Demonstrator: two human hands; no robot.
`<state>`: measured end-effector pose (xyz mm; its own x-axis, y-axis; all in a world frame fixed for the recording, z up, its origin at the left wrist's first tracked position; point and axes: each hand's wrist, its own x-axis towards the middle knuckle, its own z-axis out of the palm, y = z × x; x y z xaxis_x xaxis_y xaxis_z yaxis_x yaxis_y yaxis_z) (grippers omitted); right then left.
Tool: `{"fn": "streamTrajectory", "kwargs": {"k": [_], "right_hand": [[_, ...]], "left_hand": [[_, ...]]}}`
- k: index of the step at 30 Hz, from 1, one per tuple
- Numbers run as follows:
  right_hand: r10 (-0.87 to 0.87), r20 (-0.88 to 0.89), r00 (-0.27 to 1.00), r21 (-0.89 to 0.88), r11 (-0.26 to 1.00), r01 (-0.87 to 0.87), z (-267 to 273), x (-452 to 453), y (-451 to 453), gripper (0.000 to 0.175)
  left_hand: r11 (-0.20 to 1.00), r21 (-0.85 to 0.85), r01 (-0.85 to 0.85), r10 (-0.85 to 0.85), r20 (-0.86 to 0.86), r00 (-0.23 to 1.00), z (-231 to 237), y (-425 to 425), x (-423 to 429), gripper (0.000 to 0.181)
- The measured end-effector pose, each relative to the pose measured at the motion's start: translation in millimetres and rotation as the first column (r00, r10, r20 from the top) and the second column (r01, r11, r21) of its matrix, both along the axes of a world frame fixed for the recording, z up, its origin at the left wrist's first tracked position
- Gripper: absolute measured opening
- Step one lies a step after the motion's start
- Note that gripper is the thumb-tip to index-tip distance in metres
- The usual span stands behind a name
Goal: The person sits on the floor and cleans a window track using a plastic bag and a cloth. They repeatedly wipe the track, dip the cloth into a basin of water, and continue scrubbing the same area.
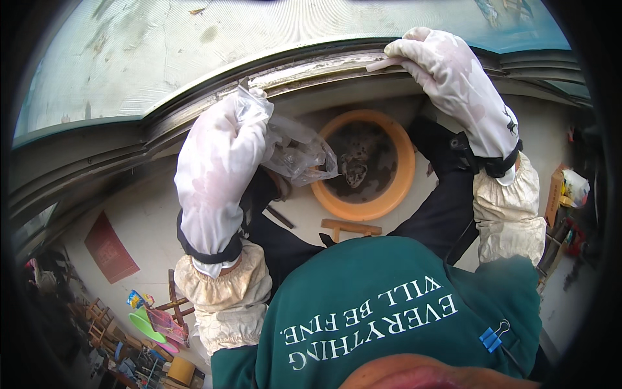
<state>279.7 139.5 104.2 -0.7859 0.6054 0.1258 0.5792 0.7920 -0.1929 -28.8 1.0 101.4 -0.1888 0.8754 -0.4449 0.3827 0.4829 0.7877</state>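
Note:
My left hand [218, 160], in a damp white glove, grips a crumpled clear plastic bag [303, 155] that hangs down beside the basin. A small dark, flat tip juts out above its fingers, near the window track [311, 68]. My right hand [442, 68], gloved in white too, pinches a thin pale strip [384, 64] against the track farther right. What the strip is made of, I cannot tell. Below, between my legs, an orange plastic basin [406, 180] holds dark, murky water with a crumpled wet cloth or similar item [354, 170] in it.
A window pane with mesh [243, 29] rises beyond the track. A small wooden stool [350, 226] stands by the basin. A red mat [111, 248] lies on the floor at left, with a green basin [146, 325] and wooden chairs lower down. At right is a cardboard box [554, 197].

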Motion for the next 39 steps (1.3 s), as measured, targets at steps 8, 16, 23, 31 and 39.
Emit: {"fn": "streamTrajectory", "kwargs": {"k": [8,16,23,31,39], "right_hand": [[0.066,0.032,0.997,0.046,0.997,-0.067,15,-14,-9,0.025],[0.024,0.108,0.994,0.027,0.999,-0.027,30,-1,-5,0.018],[0.001,0.044,0.999,-0.156,0.988,0.006,12,11,8,0.015],[-0.317,0.155,0.936,-0.568,0.747,0.347,21,6,15,0.027],[-0.289,0.066,0.955,-0.63,0.73,0.264,-1,-2,6,0.026]], "left_hand": [[0.999,0.05,0.011,-0.005,-0.115,0.993,-8,-3,7,0.032],[0.991,0.107,0.08,-0.045,-0.304,0.952,-17,-7,15,0.031],[0.978,0.129,0.161,-0.109,-0.343,0.933,-16,-5,13,0.033],[0.98,0.127,0.15,-0.107,-0.298,0.949,-14,-2,13,0.032],[0.983,0.098,0.154,-0.116,-0.315,0.942,-21,-2,14,0.031]]}}
